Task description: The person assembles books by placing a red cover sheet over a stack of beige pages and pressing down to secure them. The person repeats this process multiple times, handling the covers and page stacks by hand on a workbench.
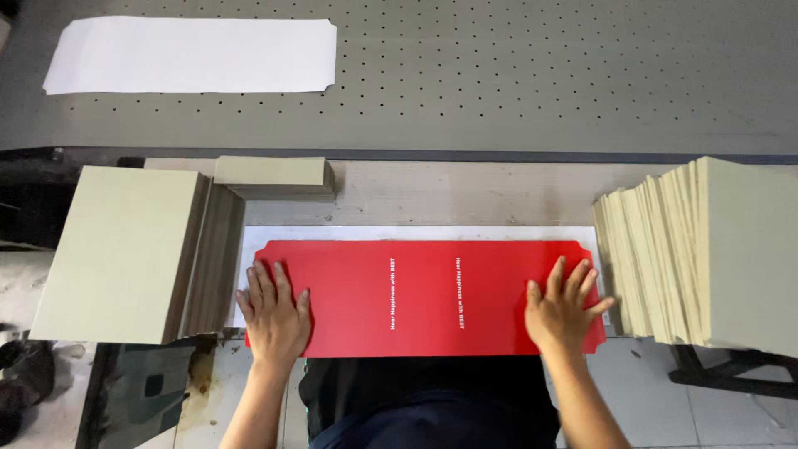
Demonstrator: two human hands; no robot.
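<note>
A long red sheet (424, 295) with notched corners and two lines of white print lies flat on a white sheet (416, 234) at the near edge of a wooden bench. My left hand (274, 312) rests flat on the red sheet's left end, fingers spread. At the sheet's right end my right hand (565, 308) presses down the same way, palm flat. Neither hand grips anything.
A tall stack of grey-beige boards (125, 249) stands at the left, a smaller stack (274, 176) sits behind it, and a fanned stack (706, 249) is at the right. Beyond lies a grey perforated table (540, 75) with a white sheet (191, 56) on it.
</note>
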